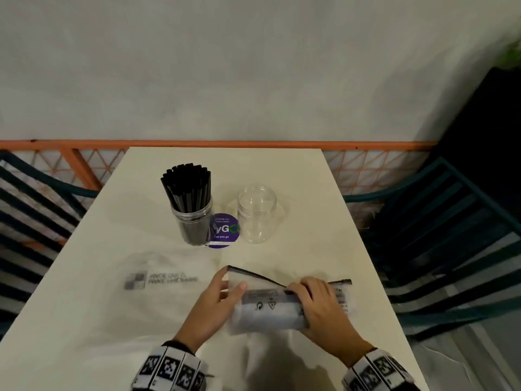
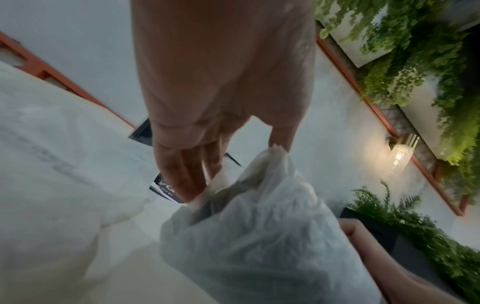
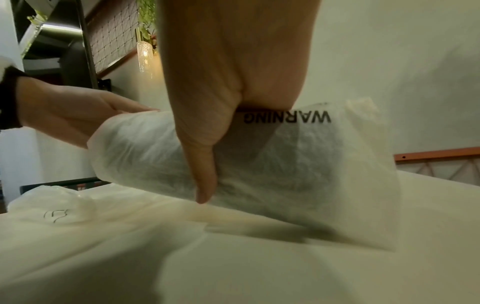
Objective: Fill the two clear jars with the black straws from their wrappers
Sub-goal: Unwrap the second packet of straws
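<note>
wrapper (image 1: 267, 309) held between both hands, left hand (image 1: 210, 309) pinching its end, right hand (image 1: 324, 309) gripping over top

open gap between straw-filled jar (image 1: 194, 221) and empty jar (image 1: 257, 218), bare table (image 1: 307, 193) beyond

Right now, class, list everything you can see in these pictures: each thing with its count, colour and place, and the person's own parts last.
table: one, white, centre
jar of straws: one, clear, packed with black straws, far left on table
empty jar: one, clear, right of the sticker
sticker: one, purple, round, between the jars
flat wrapper: one, translucent white, printed, lying left of the hands
held wrapper: one, translucent white, in both hands
chairs: two, dark teal, either side
left hand: pinches the held wrapper's open end
right hand: grips its middle
</note>
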